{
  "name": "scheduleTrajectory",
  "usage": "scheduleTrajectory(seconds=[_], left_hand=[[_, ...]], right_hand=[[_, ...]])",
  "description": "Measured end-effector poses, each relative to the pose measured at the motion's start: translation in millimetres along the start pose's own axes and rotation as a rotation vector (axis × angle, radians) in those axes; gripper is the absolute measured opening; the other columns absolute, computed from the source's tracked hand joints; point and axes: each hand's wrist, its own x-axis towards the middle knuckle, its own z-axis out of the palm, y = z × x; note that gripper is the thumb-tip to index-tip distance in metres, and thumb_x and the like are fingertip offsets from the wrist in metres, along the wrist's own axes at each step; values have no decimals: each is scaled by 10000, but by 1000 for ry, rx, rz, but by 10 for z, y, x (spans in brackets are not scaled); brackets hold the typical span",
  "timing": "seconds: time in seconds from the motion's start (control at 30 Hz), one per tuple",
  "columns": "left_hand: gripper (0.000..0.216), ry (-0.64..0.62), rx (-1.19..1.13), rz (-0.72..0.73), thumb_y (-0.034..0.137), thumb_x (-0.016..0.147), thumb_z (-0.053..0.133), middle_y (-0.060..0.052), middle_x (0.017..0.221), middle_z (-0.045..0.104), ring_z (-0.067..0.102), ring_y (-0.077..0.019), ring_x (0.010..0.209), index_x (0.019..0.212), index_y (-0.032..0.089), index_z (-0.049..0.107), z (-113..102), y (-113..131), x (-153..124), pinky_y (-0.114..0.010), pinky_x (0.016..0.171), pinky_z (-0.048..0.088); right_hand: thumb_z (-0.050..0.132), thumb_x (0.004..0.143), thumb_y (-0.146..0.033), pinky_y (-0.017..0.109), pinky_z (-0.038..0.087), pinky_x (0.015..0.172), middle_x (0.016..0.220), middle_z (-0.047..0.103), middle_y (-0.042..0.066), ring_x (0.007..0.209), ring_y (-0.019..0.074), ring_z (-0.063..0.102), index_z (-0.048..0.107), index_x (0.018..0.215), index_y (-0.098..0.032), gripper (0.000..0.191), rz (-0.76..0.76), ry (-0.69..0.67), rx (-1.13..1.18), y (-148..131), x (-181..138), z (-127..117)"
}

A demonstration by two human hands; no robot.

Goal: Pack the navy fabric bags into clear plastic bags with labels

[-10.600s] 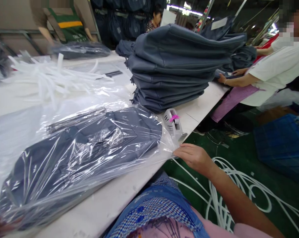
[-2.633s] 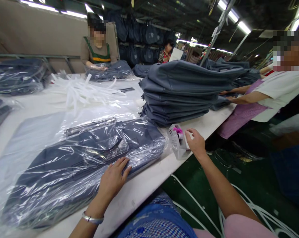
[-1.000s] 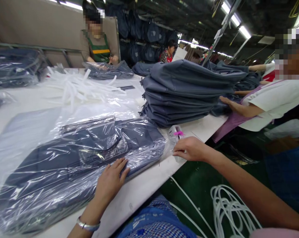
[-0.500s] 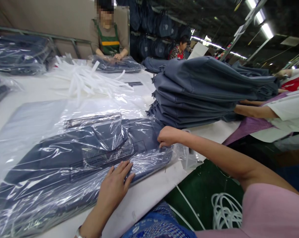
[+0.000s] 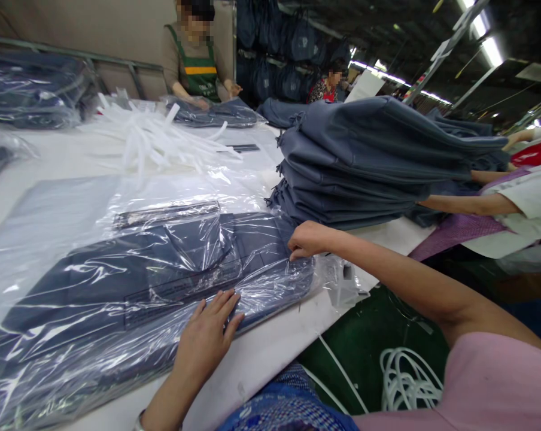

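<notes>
A dark blue folded fabric item in a clear plastic bag (image 5: 95, 281) lies across the table in front of me. My left hand (image 5: 212, 326) rests flat on its near side, fingers spread over the shiny film. At the bag's right end, my right hand (image 5: 309, 239) has its fingers curled in a pinch on the plastic; the fingertips are partly hidden. A thin dark strip in clear wrap (image 5: 167, 215) lies along the far edge of the bagged item. Printed text shows faintly on the film.
A tall stack of dark blue fabric items (image 5: 364, 161) stands at the back right, where a co-worker's arms (image 5: 477, 205) reach in. White strips (image 5: 149, 134) are heaped behind. Another co-worker (image 5: 198, 66) stands across the table (image 5: 292, 326). Coiled white tubing (image 5: 407, 380) lies on the floor.
My right hand has shifted slightly at the bag's right end, while my left hand stays in place. The co-worker across the table has raised one hand off the bagged item there.
</notes>
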Motion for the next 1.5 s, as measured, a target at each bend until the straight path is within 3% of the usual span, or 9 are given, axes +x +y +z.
scheduleTrajectory(seconds=[0.37,0.5,0.67,1.0,1.3,1.5], left_hand=[[453,-4,2,-8,480,964,422,-25,1428,544,515,-280,1311,1349,285,561,-18,3,12,-518,1112,401],[454,-11,6,-14,472,965,428,-28,1437,535,509,-275,1318,1358,282,552,-20,6,12,-512,1119,396],[468,-36,23,-3,466,974,408,-34,1446,524,495,-278,1331,1376,263,535,-31,4,24,-531,1117,398],[450,32,13,16,465,960,442,-41,1410,560,532,-294,1295,1342,266,571,-4,-4,12,-534,1087,434],[455,-5,20,5,460,968,428,-25,1431,536,509,-282,1318,1355,255,552,-17,12,14,-552,1099,422],[453,-2,27,9,461,974,411,-23,1427,540,506,-282,1320,1355,260,551,-22,14,17,-546,1097,426]], right_hand=[[619,894,-468,278,222,554,798,746,21,734,171,634,766,832,-274,252,99,20,-44,52,-84,-156],[641,879,-457,272,244,562,780,745,10,704,163,624,768,800,-272,239,138,45,8,79,-301,-270],[615,890,-473,257,263,549,763,741,-22,684,147,626,769,840,-301,236,51,11,181,-122,-548,-368],[652,851,-512,272,267,548,830,753,81,749,209,667,772,857,-209,326,-7,-152,-67,-286,0,9],[599,905,-430,268,342,584,821,747,104,775,239,686,764,862,-198,287,127,-91,-93,-472,-248,-243],[636,876,-323,267,367,602,871,753,109,810,238,693,770,894,-198,185,156,-163,-98,-454,-116,-307]])
